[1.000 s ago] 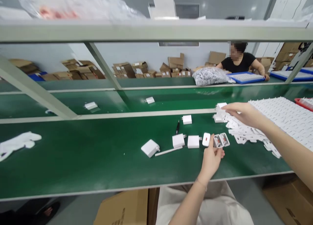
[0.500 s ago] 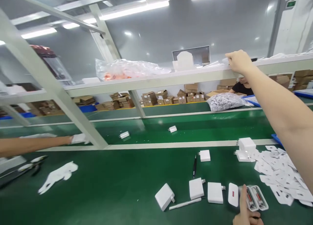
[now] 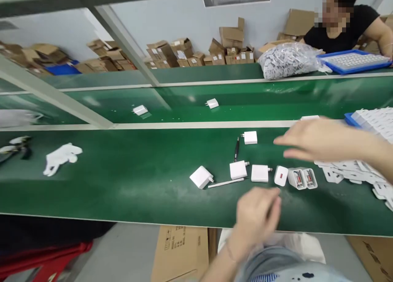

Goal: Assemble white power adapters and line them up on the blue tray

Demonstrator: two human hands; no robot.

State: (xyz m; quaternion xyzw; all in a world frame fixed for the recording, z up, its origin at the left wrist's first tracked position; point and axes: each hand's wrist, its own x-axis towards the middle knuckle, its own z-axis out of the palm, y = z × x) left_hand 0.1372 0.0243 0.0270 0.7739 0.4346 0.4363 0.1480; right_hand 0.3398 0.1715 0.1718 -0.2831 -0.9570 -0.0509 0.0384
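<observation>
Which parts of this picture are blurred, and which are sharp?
Head view: motion smears both the left hand and the right hand; head view, centre: the white chargers on the green table are fairly sharp; head view, left edge: the white glove looks softer.

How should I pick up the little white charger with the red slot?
Probably pinch the small white plastic charger with the red slot by its near and far edges, coming straight down from above. It lies flat on the green table top, and other white chargers sit close on both sides.
</observation>
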